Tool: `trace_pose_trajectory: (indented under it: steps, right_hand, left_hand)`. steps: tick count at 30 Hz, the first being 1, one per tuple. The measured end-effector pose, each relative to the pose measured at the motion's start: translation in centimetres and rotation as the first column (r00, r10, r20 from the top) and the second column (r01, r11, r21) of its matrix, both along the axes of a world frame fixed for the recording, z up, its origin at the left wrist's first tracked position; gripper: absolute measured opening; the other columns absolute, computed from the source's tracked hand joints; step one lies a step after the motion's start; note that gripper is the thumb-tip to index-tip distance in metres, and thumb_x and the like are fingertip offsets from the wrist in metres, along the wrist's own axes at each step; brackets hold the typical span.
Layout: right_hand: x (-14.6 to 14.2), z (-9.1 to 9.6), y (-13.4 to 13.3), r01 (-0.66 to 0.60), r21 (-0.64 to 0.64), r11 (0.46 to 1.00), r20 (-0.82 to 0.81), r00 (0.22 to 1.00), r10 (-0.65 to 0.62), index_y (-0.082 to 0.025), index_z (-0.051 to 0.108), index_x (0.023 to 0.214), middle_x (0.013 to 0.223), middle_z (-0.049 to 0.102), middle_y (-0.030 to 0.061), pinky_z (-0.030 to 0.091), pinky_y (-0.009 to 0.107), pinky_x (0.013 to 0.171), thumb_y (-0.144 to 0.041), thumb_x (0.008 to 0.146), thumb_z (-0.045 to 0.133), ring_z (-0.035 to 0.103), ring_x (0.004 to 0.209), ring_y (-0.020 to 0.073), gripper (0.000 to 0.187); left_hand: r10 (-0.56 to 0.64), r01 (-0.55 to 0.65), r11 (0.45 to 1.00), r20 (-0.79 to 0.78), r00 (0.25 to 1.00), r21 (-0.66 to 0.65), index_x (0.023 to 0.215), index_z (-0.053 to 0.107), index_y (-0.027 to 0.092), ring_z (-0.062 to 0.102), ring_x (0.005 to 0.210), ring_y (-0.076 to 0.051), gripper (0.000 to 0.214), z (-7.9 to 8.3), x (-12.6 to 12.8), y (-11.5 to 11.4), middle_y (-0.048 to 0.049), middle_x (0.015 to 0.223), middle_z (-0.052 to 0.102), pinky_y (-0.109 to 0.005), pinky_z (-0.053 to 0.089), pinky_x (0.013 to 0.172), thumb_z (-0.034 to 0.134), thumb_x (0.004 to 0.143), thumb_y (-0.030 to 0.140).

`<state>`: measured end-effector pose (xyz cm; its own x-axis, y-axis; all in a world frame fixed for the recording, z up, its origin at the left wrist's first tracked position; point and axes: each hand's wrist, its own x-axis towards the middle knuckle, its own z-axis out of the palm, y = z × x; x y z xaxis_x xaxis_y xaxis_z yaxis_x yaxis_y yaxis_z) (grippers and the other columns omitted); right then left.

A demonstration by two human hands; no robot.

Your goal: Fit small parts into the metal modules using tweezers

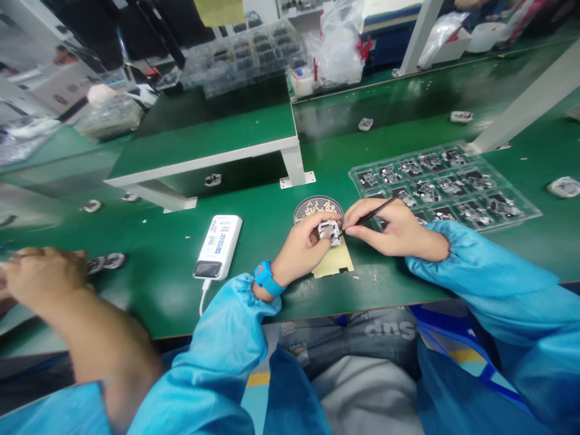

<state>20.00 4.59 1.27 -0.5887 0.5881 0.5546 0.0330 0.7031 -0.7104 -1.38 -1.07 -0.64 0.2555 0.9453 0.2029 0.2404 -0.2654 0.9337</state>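
Nearby, a clear tray (357, 173) holds circuit modules (475, 211).

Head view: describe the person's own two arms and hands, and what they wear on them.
The left hand and right hand are bare, without gloves. The left sleeve and right sleeve are loose, light-blue smock fabric gathered at elastic cuffs. A bright blue wristband with a red patch circles the left wrist.

Item: small silver-and-white electronic module (329, 232) | State: pinched in left hand (294, 244), slightly tilted, metal parts exposed | Tool: black tweezers (370, 214) | Pose: held in right hand (392, 226), tips touching module at 3 o'clock
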Motion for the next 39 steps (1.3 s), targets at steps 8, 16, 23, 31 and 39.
trace_pose_trajectory:
  steps: [8, 16, 23, 31, 39]
  right_hand:
    - [0.0, -0.3, -0.1, 0.068, -0.061, 0.996, -0.230, 0.970, -0.080, -0.023, 0.069, 0.090, 0.091, 0.076, 0.0040, 0.062, 0.038, 0.080, -0.016, 0.080, 0.078, 0.074, 0.087, 0.0209, 0.015]
    - [-1.2, -0.8, -0.5, 0.330, -0.018, 0.944, -0.294, 0.901, -0.320, -0.023, 0.069, 0.090, 0.090, 0.076, 0.0045, 0.061, 0.042, 0.080, -0.013, 0.078, 0.079, 0.073, 0.086, 0.0234, 0.018]
    - [-0.6, -0.4, -0.4, 0.194, -0.007, 0.981, -0.300, 0.935, -0.188, -0.024, 0.066, 0.091, 0.090, 0.076, 0.0046, 0.063, 0.041, 0.079, -0.017, 0.078, 0.080, 0.074, 0.084, 0.0223, 0.021]
    - [-0.4, -0.6, -0.3, 0.073, 0.153, 0.986, -0.105, 0.993, -0.057, -0.026, 0.069, 0.094, 0.095, 0.077, 0.0037, 0.062, 0.038, 0.081, -0.018, 0.079, 0.079, 0.074, 0.088, 0.0214, 0.020]
    - [-0.4, -0.6, -0.2, 0.062, 0.189, 0.980, -0.063, 0.997, -0.050, -0.024, 0.068, 0.096, 0.096, 0.077, 0.0045, 0.061, 0.036, 0.081, -0.018, 0.081, 0.078, 0.073, 0.089, 0.0202, 0.019]
  left_hand:
    - [0.111, 0.010, 0.942, 0.337, 0.935, -0.335, 0.106, 0.061, 0.018, 0.071, 0.084, -0.016, 0.031, 1.2, 0.1, 0.1, -0.0065, 0.102, 0.073, -0.026, 0.056, 0.072, 0.073, 0.078, 0.018]
    - [0.206, -0.004, 0.885, 0.383, 0.901, -0.466, 0.095, 0.053, 0.017, 0.065, 0.057, -0.010, 0.038, 1.4, 0.4, 0.0, -0.0003, 0.072, 0.070, -0.020, 0.047, 0.052, 0.082, 0.074, 0.031]
    - [0.214, -0.042, 0.913, 0.389, 0.896, -0.406, 0.102, 0.061, 0.015, 0.071, 0.068, -0.014, 0.033, 1.3, 0.3, 0.2, -0.0047, 0.081, 0.073, -0.021, 0.052, 0.057, 0.077, 0.081, 0.034]
    - [0.229, -0.107, 0.946, 0.399, 0.888, -0.306, 0.107, 0.069, 0.018, 0.071, 0.071, -0.014, 0.031, 1.2, 0.1, 0.4, -0.0057, 0.090, 0.076, -0.025, 0.056, 0.063, 0.077, 0.083, 0.036]
    - [0.228, -0.136, 0.955, 0.358, 0.905, -0.264, 0.107, 0.072, 0.018, 0.071, 0.074, -0.014, 0.030, 1.1, 0.1, 0.4, -0.0072, 0.099, 0.076, -0.026, 0.058, 0.066, 0.077, 0.083, 0.035]
